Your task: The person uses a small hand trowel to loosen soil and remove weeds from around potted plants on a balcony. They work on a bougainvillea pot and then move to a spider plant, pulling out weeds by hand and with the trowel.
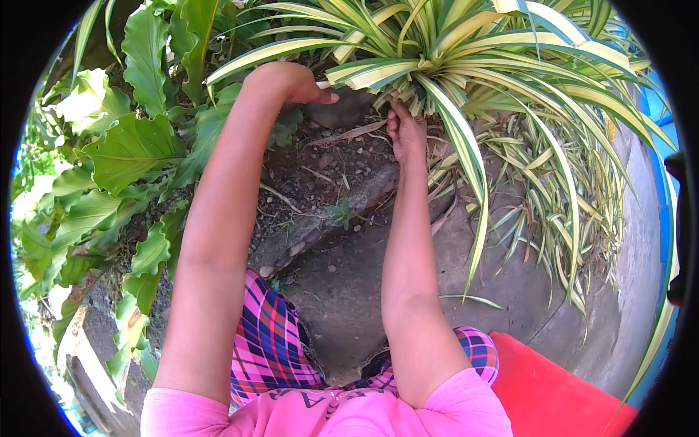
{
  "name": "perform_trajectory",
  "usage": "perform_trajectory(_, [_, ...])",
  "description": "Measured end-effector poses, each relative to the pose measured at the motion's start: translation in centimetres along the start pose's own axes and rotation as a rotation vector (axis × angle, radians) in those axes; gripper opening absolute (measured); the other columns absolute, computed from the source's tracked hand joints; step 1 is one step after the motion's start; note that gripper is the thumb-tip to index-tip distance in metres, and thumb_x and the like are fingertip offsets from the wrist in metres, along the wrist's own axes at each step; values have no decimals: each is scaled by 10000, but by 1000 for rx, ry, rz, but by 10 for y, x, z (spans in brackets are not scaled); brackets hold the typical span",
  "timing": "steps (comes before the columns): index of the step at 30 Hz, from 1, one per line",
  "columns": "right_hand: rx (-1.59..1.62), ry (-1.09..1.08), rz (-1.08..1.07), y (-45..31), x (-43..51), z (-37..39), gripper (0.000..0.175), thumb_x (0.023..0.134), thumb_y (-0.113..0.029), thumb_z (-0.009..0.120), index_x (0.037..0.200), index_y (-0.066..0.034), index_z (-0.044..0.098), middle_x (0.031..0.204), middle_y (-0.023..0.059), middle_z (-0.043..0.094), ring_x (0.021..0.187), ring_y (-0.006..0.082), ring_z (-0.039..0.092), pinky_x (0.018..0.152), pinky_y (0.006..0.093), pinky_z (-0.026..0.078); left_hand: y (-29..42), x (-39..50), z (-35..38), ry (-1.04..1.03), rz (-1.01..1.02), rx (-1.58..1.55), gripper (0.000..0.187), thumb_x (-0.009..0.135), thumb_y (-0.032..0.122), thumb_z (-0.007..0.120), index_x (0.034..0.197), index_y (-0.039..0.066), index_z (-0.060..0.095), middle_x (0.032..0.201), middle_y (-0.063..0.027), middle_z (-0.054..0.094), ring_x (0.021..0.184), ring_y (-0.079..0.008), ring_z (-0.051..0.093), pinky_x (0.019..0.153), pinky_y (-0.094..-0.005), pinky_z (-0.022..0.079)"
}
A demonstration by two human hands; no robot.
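Observation:
A large spider plant (437,65) with green and cream striped leaves fills the top of the view. Several of its lower leaves end in blunt, cut-looking edges. My left hand (289,82) is bent at the wrist beside its left leaves, thumb pointing right. The fingers of that hand are mostly hidden, so its hold cannot be made out. My right hand (407,131) reaches up under the crown, fingers curled against the leaf bases (418,101). Whether a leaf is pinched there is too small to tell.
Broad wavy-leaved green plants (131,147) crowd the left. Between my arms lie dark soil (322,158) and a rough stone edge (306,237). Smaller striped leaves (573,218) trail over the concrete (491,306) at right. A red flat-topped object (551,388) stands beside my knee.

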State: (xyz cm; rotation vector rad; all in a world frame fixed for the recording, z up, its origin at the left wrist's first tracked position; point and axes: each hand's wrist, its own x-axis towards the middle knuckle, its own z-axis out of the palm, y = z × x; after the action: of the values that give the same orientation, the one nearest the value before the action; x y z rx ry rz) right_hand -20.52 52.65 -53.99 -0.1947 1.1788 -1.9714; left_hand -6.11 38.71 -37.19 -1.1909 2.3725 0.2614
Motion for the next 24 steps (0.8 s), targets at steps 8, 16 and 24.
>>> perform_trajectory(8, [-63,117,-118,2,-4,5,92,868,-77,674,929,-83,605,555,1,499,375,79,374,341,237,244,10,27,30,152,234,-85,748,731,731,607,1271,213,595,1256,-138,606,1168,-325,566,972,-414,455])
perform_trajectory(16, [-206,56,-100,-6,-6,8,106,877,-115,618,963,-65,653,549,-39,454,376,50,320,326,218,191,26,48,60,416,318,-53,664,766,683,606,1280,263,581,1152,-96,665,1065,-295,635,886,-396,512])
perform_trajectory(24, [-155,144,-90,-6,-7,10,130,881,-99,642,996,-47,611,571,-16,489,399,73,376,358,240,249,37,14,41,219,253,-197,627,787,656,608,1212,194,593,1036,-73,687,806,-234,675,711,-352,551])
